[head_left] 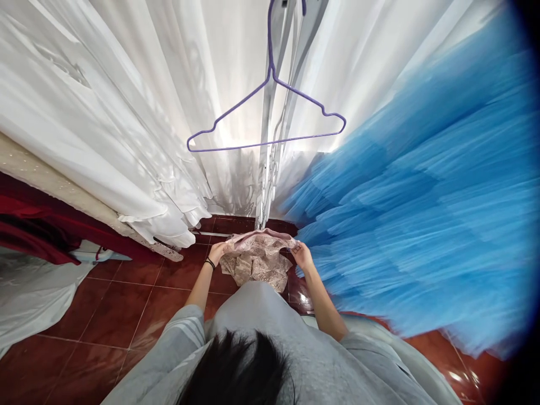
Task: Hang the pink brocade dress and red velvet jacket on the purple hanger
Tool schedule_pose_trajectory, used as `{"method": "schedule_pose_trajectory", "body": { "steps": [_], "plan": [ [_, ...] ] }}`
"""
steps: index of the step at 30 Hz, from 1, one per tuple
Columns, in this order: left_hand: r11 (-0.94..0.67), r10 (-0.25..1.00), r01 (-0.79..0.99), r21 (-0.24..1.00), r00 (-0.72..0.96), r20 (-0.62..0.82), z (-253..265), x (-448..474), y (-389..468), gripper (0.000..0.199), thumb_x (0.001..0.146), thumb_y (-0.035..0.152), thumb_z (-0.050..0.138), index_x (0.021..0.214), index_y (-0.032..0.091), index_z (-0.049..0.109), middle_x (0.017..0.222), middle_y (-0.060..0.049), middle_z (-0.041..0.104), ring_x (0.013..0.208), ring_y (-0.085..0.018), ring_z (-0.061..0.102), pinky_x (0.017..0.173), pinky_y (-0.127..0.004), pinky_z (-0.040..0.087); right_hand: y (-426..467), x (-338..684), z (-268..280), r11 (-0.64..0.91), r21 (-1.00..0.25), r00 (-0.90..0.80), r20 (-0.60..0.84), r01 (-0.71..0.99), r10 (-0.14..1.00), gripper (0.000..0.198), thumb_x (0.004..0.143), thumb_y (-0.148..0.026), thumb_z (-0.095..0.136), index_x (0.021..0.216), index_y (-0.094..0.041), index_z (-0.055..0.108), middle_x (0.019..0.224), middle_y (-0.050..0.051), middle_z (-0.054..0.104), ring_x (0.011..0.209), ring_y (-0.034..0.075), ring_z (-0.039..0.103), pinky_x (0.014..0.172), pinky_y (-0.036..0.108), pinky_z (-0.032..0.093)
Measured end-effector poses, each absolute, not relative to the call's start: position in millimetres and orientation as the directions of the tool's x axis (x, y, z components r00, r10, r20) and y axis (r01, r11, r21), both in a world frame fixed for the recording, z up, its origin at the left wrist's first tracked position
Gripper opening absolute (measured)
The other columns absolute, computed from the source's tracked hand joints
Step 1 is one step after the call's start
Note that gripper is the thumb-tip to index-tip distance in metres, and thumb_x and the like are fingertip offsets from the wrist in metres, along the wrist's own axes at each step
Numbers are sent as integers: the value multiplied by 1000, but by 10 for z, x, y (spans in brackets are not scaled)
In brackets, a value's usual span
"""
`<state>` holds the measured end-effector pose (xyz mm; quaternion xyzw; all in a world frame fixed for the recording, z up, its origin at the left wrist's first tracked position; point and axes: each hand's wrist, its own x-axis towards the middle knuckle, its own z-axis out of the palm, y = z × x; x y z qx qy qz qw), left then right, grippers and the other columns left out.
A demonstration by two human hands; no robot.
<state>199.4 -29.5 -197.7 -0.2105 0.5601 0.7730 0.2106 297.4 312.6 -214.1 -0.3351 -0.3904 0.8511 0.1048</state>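
Observation:
A shiny pale-pink piece of clothing (pixel 257 261) with a ruffled, embroidered-looking surface hangs in front of my body. My left hand (pixel 216 253) pinches its upper left corner, a dark band round the wrist. At the upper right corner, my right hand (pixel 301 256) grips the same edge between thumb and fingers. The top edge is stretched between both hands and its lower part drops toward my lap. Its exact kind I cannot make out. Above and beyond it hangs a bare purple clothes hanger (pixel 270 145), apart from both hands.
White drapes (pixel 169 84) hang ahead and to the left. A large blue tulle garment (pixel 413 214) fills the right side. Behind the hanger runs an upright metal stand (pixel 265 174). Dark red cloth (pixel 37 225) lies at far left, above red floor tiles (pixel 113 315).

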Motion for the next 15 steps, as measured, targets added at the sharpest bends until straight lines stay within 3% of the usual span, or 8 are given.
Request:
{"method": "schedule_pose_trajectory", "body": {
  "steps": [3,7,11,15],
  "plan": [
    [-339,95,-487,805,-869,-485,-1723,1885,-386,6,66,19,71,70,15,71,76,-9,74,80,-21,70,79,-32,53,3202,2892,-1854,-637,-769,-792,-422,56,440,14,58,-16,68,59,-20,54,53,-4,61,51,11,58,51,23,52],
    [-457,122,-292,840,-956,-266,-937,1562,-615,12,61,26,63,68,18,70,84,-8,76,89,-23,71,83,-33,57,3490,2692,-1015,-581,-804,-861,-204,-124,466,15,52,-11,64,65,-20,63,63,-3,66,66,13,65,68,26,59],
    [-499,44,114,859,-987,156,-104,1380,-742,23,53,22,67,75,19,75,81,-6,76,82,-26,72,74,-37,60,3543,2544,-65,-295,-847,-767,185,-441,615,32,56,-16,73,87,-21,74,78,-2,73,68,12,66,64,23,56],
    [-414,-131,340,845,-940,314,270,1261,-745,30,49,18,83,78,23,77,75,-1,73,73,-17,69,69,-26,58,3265,2457,380,-16,-840,-612,382,-542,693,28,54,-16,80,81,-21,77,80,-3,76,70,13,66,71,25,56]
  ]
}}
